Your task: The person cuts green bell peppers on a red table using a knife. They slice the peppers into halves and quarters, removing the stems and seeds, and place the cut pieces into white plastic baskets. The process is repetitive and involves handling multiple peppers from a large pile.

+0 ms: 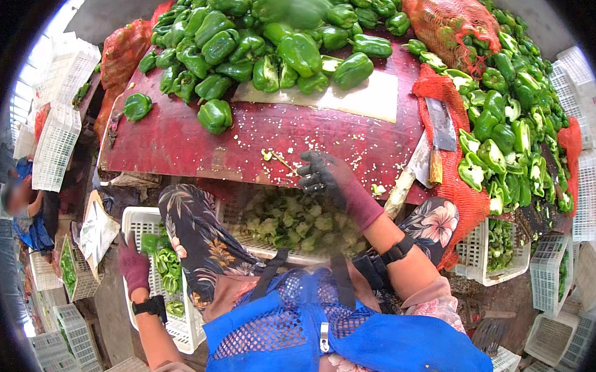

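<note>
My right hand, in a dark-coated maroon glove, is over the red tabletop's near edge. Its fingers close on a thin brownish rod, whose exact kind is unclear. A small yellow-green pepper scrap lies by the rod's far tip. To my left, my left hand is at the rim of a white plastic crate, fingers extended. A green pepper piece shows beside those fingers, above cut green peppers in the crate. Whole green bell peppers are heaped on the table's far side.
A cleaver rests on red mesh netting at right, beside halved peppers. A full mesh sack stands behind. Pepper cores fill a crate between my knees. A person is at far left.
</note>
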The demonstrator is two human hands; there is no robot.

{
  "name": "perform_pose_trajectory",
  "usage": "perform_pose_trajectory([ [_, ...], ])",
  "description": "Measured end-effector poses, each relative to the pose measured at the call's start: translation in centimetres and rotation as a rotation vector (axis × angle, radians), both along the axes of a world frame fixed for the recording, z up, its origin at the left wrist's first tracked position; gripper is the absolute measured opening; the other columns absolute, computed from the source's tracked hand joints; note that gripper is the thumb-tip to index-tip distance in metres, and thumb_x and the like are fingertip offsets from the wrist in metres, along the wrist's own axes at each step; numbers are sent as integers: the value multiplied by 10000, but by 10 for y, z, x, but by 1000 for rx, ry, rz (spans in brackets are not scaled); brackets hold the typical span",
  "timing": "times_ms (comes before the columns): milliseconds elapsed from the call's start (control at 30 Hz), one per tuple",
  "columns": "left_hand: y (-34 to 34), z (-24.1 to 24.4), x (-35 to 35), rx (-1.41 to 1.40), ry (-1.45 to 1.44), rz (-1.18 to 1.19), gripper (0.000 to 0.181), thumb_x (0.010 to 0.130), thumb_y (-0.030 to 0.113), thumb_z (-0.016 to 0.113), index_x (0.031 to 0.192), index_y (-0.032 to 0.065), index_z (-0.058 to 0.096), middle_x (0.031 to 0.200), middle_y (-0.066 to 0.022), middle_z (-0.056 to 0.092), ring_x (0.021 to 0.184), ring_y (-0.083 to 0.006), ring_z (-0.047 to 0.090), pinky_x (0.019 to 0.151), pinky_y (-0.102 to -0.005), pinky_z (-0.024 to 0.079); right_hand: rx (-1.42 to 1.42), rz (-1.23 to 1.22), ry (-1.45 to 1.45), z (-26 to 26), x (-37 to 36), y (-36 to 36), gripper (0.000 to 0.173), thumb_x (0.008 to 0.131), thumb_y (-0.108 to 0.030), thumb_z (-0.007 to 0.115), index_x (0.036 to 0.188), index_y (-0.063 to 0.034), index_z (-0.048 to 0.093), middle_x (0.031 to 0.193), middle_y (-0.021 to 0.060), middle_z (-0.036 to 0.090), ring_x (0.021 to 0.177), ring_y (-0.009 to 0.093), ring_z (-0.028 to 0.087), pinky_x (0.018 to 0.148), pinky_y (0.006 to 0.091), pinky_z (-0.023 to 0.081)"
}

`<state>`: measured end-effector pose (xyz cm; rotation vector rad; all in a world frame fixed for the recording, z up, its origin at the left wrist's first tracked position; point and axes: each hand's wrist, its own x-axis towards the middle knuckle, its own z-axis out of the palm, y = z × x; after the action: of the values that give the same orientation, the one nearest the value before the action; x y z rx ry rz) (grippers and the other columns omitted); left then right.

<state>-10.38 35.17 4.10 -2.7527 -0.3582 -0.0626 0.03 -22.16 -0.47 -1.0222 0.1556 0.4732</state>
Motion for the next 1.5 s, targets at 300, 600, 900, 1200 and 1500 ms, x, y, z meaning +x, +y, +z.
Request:
perform_pose_trajectory([
  [300,-269,54,215,-663,-219,-321,997,736,554,770,1465,31,335,1462,-235,412,1368,-368,383,1116,-456,323,-44,-64,-25,7,0,-2,456,995,-399,533,1271,-37,549,975,121,656,810,198,668,686,321,570],
  [600,-257,-40,297,-853,-128,-265,1145,585,565,851,1469,102,290,1444,-213,366,1319,-391,403,1064,-485,390,3,-67,-42,9,1,-6,444,990,-400,546,1276,-61,551,1010,111,658,825,184,664,701,306,558],
  [900,-394,10,137,-619,43,-705,991,636,286,846,1461,102,330,1426,-220,386,1260,-424,462,1007,-465,453,-460,-184,-399,-12,7,10,681,833,-252,766,1386,-23,441,1215,131,601,1067,191,595,896,329,508],
  [1200,-380,-14,120,-1910,399,-434,1072,621,83,885,1503,87,275,1368,-61,437,1190,-173,474,1005,-312,436,-470,-169,-374,2,7,-1,574,732,-228,756,1235,-19,572,1162,137,647,1052,222,614,933,348,490],
  [1500,-388,-13,116,-1052,-20,-614,1004,598,317,904,1430,114,380,1318,-210,462,1188,-381,503,987,-449,455,-315,-225,-477,-6,16,-7,422,762,-74,745,1153,-24,594,1067,81,656,987,174,610,898,320,502],
])
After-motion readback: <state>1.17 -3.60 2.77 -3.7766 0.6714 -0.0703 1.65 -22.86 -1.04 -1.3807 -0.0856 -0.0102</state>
